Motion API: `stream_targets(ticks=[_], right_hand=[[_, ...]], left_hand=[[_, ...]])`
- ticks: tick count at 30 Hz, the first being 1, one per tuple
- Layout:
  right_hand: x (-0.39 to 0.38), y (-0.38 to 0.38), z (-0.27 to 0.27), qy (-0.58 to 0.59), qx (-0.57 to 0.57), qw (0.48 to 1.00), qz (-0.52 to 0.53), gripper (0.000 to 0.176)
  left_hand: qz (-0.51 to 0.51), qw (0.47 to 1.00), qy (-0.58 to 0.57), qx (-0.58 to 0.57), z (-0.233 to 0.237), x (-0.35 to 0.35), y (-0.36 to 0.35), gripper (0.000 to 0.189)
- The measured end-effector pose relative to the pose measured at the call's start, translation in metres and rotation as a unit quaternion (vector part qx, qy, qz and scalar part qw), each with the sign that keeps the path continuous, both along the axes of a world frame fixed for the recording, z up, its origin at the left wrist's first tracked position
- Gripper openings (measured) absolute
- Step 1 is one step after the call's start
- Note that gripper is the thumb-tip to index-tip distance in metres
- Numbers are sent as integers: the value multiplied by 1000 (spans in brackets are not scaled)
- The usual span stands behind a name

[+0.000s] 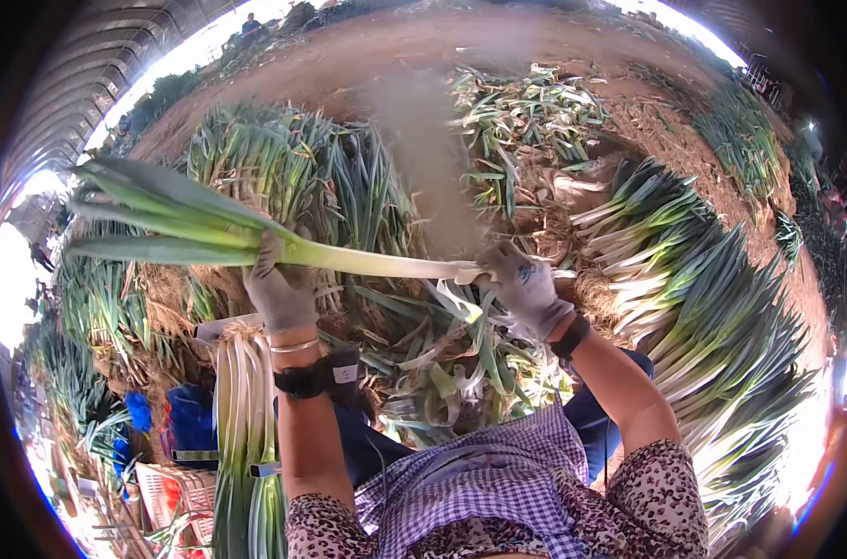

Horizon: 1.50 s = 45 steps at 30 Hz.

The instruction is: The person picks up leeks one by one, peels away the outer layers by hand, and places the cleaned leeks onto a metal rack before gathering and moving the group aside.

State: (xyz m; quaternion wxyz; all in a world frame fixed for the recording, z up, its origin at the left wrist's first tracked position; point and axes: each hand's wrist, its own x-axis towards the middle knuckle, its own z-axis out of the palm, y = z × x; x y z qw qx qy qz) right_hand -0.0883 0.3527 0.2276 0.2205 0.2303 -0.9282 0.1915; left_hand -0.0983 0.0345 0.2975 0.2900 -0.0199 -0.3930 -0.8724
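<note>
Bare earth floor (386, 56), arched tunnel roof (88, 84), glaring daylight, leek piles (712, 279) around

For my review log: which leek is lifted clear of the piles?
The leek gripped level between the left hand and right hand, leaves pointing left; all others lie in heaps.

two hands: left hand (279, 291), right hand (524, 287); one held leek (349, 258).

The right hand (524, 284) hides the root end of the leek (368, 261); haze (423, 140) blurs the ground (377, 56) behind.
</note>
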Motion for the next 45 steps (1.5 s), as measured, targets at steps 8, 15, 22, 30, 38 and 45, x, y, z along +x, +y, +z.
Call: stream_targets(ticks=[8,15,22,30,38,45], right_hand=[[-59,158,-38,-49,-91,956,-276,29],[-57,83,-13,-300,-434,848,51,58],[-60,22,6,-364,-579,625,376,68],[-42,16,0,-302,-504,806,64,24],[-41,12,1,-380,-505,758,161,39],[-43,-57,1,-465,-677,519,237,15]], left_hand=[[14,999,48,13,9,25,-101,32],[4,998,33,50,-8,26,-129,32],[7,999,12,53,-19,29,-147,31],[82,995,-17,56,-48,42,-202,29],[116,990,-14,79,-53,47,-212,31],[46,996,-28,73,-72,36,-211,28]])
